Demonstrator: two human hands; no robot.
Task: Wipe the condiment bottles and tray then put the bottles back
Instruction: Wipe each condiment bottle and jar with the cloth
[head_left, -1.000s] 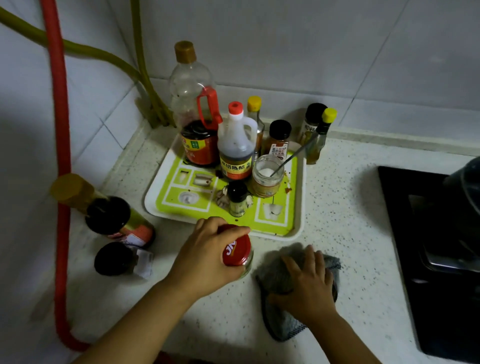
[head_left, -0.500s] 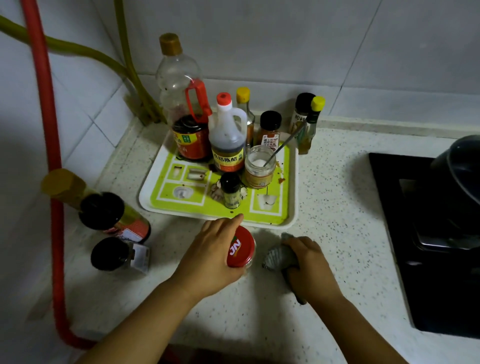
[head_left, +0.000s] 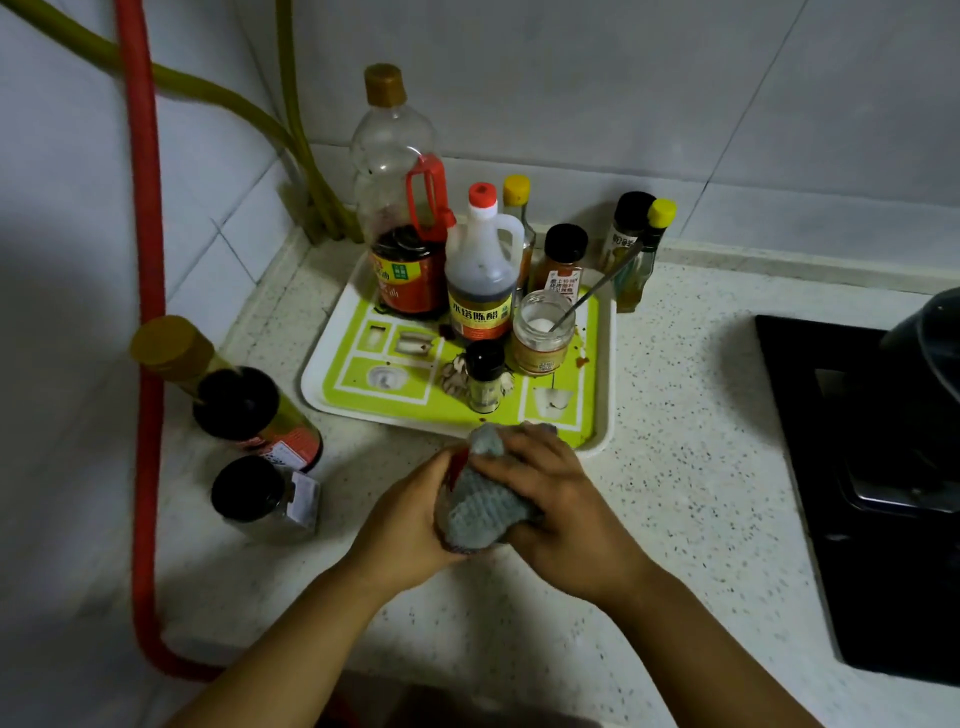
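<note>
Just in front of the tray (head_left: 607, 364), on the speckled counter (head_left: 675, 493), the left hand (head_left: 402, 525) grips a red-lidded jar (head_left: 456, 464) while the right hand (head_left: 550, 499) presses a knitted grey cloth (head_left: 483, 506) around it. Smooth glass could slip through soft fabric and topple nearby bottles, should the grip loosen.

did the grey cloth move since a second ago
Yes. The grey cloth has left the counter to the right of the red-lidded jar and now wraps over the jar, pressed on by the right hand, nearer the tray.
</note>
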